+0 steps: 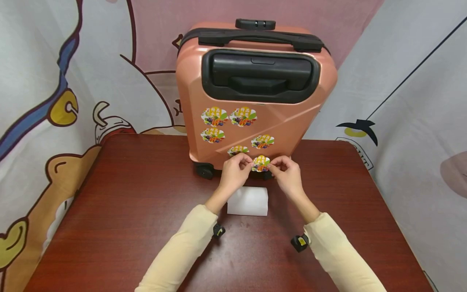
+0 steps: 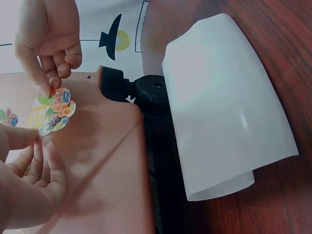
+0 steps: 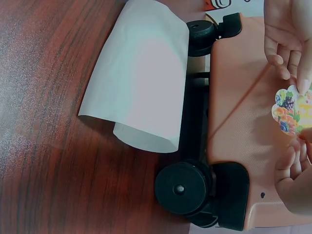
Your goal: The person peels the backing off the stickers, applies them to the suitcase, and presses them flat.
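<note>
Between both hands a scalloped fruit-print sticker (image 1: 260,164) is stretched in front of the lower part of a pink suitcase (image 1: 284,121). My left hand (image 1: 235,172) pinches its left edge between thumb and finger. At its right edge my right hand (image 1: 287,175) pinches it the same way. In the left wrist view the sticker (image 2: 54,113) stands off the suitcase shell, held by its rims. Several matching stickers are on the suitcase: two in an upper row, one sticker (image 1: 213,136) below them, one sticker (image 1: 262,142) to the right, and one partly hidden behind my left fingers.
A curled white backing sheet (image 1: 248,201) lies on the dark red wooden table (image 1: 146,211), just in front of the suitcase. The suitcase stands upright on black wheels (image 3: 181,189). A printed cartoon curtain (image 1: 153,32) hangs behind and on both sides.
</note>
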Tool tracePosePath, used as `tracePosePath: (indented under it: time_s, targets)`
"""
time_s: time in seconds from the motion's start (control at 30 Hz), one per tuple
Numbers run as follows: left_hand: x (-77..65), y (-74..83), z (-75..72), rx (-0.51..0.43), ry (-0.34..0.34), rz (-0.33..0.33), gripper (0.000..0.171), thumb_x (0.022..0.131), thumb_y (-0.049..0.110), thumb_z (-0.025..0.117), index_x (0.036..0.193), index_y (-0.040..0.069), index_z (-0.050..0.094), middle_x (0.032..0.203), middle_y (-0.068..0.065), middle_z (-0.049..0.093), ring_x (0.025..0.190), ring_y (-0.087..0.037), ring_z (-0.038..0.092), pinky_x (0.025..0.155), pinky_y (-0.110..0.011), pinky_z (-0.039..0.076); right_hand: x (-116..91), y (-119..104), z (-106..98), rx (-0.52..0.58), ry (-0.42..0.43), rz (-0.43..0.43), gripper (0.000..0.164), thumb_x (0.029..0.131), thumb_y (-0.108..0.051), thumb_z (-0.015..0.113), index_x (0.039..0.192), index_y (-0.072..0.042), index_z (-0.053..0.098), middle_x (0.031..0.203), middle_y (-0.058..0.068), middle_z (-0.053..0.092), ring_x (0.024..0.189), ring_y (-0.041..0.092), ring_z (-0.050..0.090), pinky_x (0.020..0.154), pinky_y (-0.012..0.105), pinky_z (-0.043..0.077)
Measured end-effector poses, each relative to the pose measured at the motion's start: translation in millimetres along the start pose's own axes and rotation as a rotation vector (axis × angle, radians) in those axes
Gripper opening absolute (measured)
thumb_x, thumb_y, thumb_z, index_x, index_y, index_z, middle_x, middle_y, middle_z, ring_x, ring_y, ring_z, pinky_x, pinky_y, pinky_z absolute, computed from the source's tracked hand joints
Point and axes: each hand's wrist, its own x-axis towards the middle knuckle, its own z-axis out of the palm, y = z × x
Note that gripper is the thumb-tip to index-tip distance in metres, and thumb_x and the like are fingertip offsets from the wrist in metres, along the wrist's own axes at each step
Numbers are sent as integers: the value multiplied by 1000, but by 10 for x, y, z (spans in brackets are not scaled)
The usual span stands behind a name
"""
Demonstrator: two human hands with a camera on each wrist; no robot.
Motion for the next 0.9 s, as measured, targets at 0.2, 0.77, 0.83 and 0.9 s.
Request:
tracePosePath:
  time_s: [0.2, 0.77, 0.83, 0.9]
  targets:
    - [2, 17, 62, 14, 82, 53, 6, 81, 8, 68, 80, 4, 63, 72, -4, 61, 65, -14, 56, 59, -20, 45, 54, 162, 24, -38, 53, -33, 6, 78, 8, 64, 79, 9, 58, 68, 15, 56, 52, 6, 46, 46, 15, 38]
    - [-10, 38, 155, 69, 196, 124, 7, 80, 7, 69, 77, 6, 62, 72, -3, 59, 62, -12, 56, 56, -18, 44, 103, 295, 123, -117, 201, -90, 13, 77, -4, 71, 75, 2, 60, 68, 10, 56, 59, 10, 47, 50, 14, 36]
    - [-10, 37, 164, 74, 214, 131, 8, 80, 7, 69, 77, 6, 62, 72, -3, 59, 61, -12, 56, 56, -18, 44, 106, 292, 139, -127, 215, -93, 13, 77, -5, 71, 75, 1, 60, 68, 11, 56, 59, 10, 47, 50, 14, 36]
    - [-14, 39, 173, 79, 235, 139, 9, 79, 7, 70, 76, 6, 62, 71, -3, 58, 60, -12, 55, 55, -19, 43, 109, 291, 157, -135, 230, -97, 14, 77, -6, 72, 75, 1, 60, 68, 10, 56, 58, 11, 48, 50, 14, 36]
